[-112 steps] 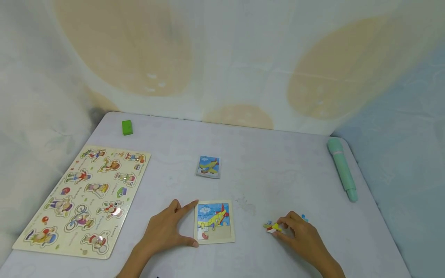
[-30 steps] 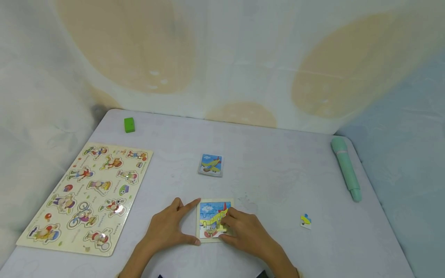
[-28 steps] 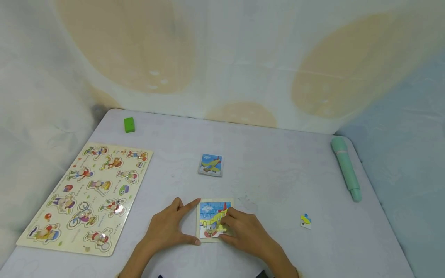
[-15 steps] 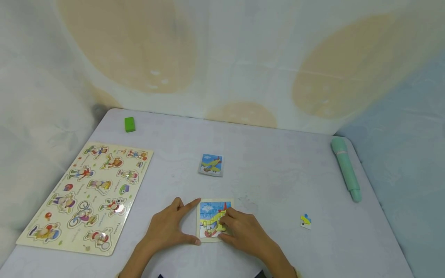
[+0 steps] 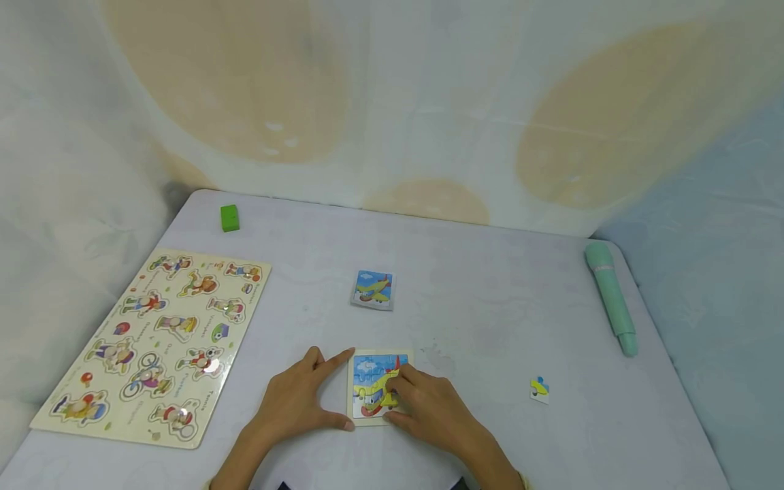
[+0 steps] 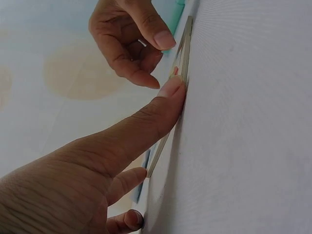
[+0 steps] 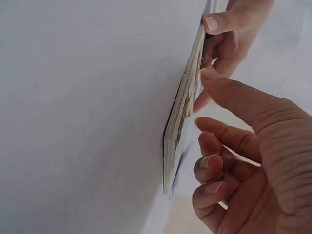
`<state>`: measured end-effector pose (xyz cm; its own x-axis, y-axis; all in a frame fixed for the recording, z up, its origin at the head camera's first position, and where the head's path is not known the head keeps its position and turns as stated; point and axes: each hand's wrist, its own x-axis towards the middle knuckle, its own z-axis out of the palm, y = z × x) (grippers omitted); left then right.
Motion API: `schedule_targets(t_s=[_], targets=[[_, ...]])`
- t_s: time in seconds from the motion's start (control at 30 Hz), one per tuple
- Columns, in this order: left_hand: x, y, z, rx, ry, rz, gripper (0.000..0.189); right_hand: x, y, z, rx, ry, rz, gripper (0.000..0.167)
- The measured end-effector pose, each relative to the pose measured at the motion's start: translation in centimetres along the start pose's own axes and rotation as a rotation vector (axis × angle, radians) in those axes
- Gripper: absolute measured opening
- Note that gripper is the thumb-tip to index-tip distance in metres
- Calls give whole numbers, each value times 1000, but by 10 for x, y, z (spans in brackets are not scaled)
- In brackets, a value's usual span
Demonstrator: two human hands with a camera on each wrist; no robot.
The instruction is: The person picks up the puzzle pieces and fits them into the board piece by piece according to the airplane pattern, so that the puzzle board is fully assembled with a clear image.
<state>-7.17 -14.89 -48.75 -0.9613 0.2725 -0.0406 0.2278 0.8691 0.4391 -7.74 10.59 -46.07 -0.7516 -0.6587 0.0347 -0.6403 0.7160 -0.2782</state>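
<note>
A small jigsaw puzzle in a pale wooden frame point(image 5: 381, 353) lies in front of me, showing a yellow airplane on blue sky. My left hand point(image 5: 292, 403) steadies its left side, with spread thumb and index finger touching the two left corners. Over the lower right part, my right hand point(image 5: 433, 412) pinches a yellow puzzle piece point(image 5: 390, 399) between thumb and index finger, its other fingers curled. That hand hides the frame's lower right corner. One loose puzzle piece point(image 5: 539, 390), blue, yellow and white, lies on the table to the right.
A matching airplane picture card point(image 5: 373, 290) lies beyond the puzzle. At left is a large board point(image 5: 214, 401) with sports figures. A green block point(image 5: 229, 218) sits near the back left corner, and a mint-green tube-shaped object point(image 5: 611, 299) lies along the right edge.
The right hand has come left from the loose pieces to the puzzle with a piece. Over the last second, that piece has shifted slightly at the lower right. The left hand stays at the frame.
</note>
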Motion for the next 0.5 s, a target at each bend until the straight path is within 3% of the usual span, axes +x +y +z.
schedule_targets(t_s=[0.2,0.5], targets=[[-1,0,0,7,0,5,109,-10,-5,-5,1,-43,-4,46],[0,1,-1,-3,7,2,109,-23,-9,-4,-47,-191,20,51]])
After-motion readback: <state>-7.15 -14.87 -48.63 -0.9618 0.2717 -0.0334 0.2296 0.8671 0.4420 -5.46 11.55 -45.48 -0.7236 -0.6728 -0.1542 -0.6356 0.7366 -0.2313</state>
